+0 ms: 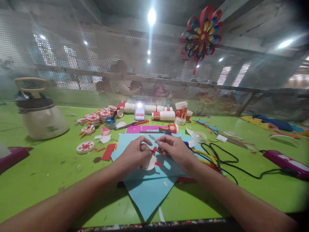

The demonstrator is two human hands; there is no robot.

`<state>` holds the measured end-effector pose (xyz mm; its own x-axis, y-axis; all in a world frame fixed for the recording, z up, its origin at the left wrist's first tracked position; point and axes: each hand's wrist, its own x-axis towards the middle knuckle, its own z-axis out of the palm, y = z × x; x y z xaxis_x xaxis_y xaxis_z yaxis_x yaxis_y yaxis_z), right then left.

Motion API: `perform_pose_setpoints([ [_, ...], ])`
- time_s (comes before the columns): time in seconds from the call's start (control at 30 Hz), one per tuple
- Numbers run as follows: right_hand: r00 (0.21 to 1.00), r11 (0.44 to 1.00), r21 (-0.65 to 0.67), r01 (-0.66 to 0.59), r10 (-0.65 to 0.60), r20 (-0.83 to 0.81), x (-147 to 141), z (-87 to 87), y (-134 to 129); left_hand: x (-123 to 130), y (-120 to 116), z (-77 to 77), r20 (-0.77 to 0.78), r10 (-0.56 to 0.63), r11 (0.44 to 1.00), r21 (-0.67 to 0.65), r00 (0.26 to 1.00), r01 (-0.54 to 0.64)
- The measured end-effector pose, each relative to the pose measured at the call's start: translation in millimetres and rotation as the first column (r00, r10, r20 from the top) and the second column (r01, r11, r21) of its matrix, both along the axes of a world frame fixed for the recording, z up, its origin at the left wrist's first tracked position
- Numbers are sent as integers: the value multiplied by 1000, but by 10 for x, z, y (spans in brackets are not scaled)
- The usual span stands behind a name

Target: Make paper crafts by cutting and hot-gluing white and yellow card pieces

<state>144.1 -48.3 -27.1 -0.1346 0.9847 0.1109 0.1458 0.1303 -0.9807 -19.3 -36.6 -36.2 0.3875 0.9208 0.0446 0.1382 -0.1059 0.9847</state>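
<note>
A white paper disc (148, 163) with small red pieces (157, 164) at its edge lies over light blue paper (149, 193). My left hand (136, 153) is at the disc's upper left, fingers curled and pressed at its edge. On the right, my right hand (175, 149) has its fingers pinched together beside a small red piece (154, 149); what lies between the fingertips is too small to tell. A grey pointed tool (152, 137) shows just above the right fingertips.
Scissors (140, 122), a blue jar (110, 122) and paper cups (181, 111) stand or lie behind. Decorated discs (85, 147) and a large pot (43, 117) are left. Black cable (241, 174) and a purple power strip (286, 163) lie right.
</note>
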Motion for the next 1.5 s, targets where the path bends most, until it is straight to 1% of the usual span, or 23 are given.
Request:
perform_pose_setpoints([
  [0.03, 999, 997, 72, 4, -7, 44, 1, 16, -13, -2, -1, 7, -3, -2, 1000, 1, 1000, 2],
  [0.1, 988, 978, 203, -37, 5, 156, -7, 44, -50, -8, 3, 7, -5, -12, 1000, 10, 1000, 12],
  [0.17, 964, 957, 274, -97, 22, 266, -28, 55, -88, -14, 13, -11, -15, -41, 998, 43, 999, 42],
  [0.23, 941, 947, 298, -121, 14, 337, -53, 45, -111, -22, 24, -33, -49, -70, 993, 97, 996, 75],
  [0.3, 931, 944, 311, -113, -9, 366, -70, 19, -112, -28, 27, -39, -92, -77, 985, 144, 993, 90],
  [0.37, 929, 935, 342, -96, -40, 369, -71, -10, -98, -30, 21, -22, -111, -70, 985, 150, 991, 86],
  [0.47, 935, 906, 418, -61, -95, 343, -45, -42, -68, -26, 1, 32, -68, -51, 993, 99, 996, 57],
  [0.53, 943, 890, 455, -17, -137, 304, -20, -54, -51, -21, -12, 68, -15, -13, 998, 63, 1000, 14],
  [0.67, 944, 875, 476, 91, -228, 238, 15, -82, -24, -18, -20, 82, 91, 86, 996, 3, 992, -86],
  [0.77, 942, 883, 452, 126, -250, 225, 8, -110, -11, -26, 9, 45, 147, 147, 989, -45, 978, -141],
  [0.87, 948, 913, 393, 111, -217, 235, -18, -124, -10, -46, 61, 2, 145, 186, 982, -47, 972, -181],
  [0.97, 941, 934, 350, 77, -184, 284, -39, -108, -22, -66, 96, -18, 129, 177, 984, -52, 976, -172],
  [1.03, 928, 936, 350, 46, -169, 332, -44, -86, -33, -72, 97, -18, 132, 168, 985, -50, 977, -163],
  [1.1, 910, 924, 382, 9, -165, 380, -44, -66, -46, -70, 86, -13, 127, 145, 989, -31, 981, -142],
  [1.17, 887, 896, 443, -33, -178, 426, -43, -54, -60, -62, 75, -15, 95, 100, 995, 6, 990, -101],
  [1.23, 860, 858, 508, -78, -201, 470, -42, -52, -74, -54, 73, -27, 27, 47, 997, 64, 999, -48],
  [1.3, 834, 825, 552, -120, -218, 506, -41, -55, -88, -47, 77, -43, -59, 28, 991, 132, 998, -20],
  [1.4, 817, 794, 582, -176, -212, 537, -36, -54, -102, -44, 79, -54, -132, 31, 981, 191, 991, -5],
  [1.5, 822, 786, 586, -197, -194, 536, -29, -41, -106, -49, 65, -43, -134, 18, 981, 193, 991, 9],
])
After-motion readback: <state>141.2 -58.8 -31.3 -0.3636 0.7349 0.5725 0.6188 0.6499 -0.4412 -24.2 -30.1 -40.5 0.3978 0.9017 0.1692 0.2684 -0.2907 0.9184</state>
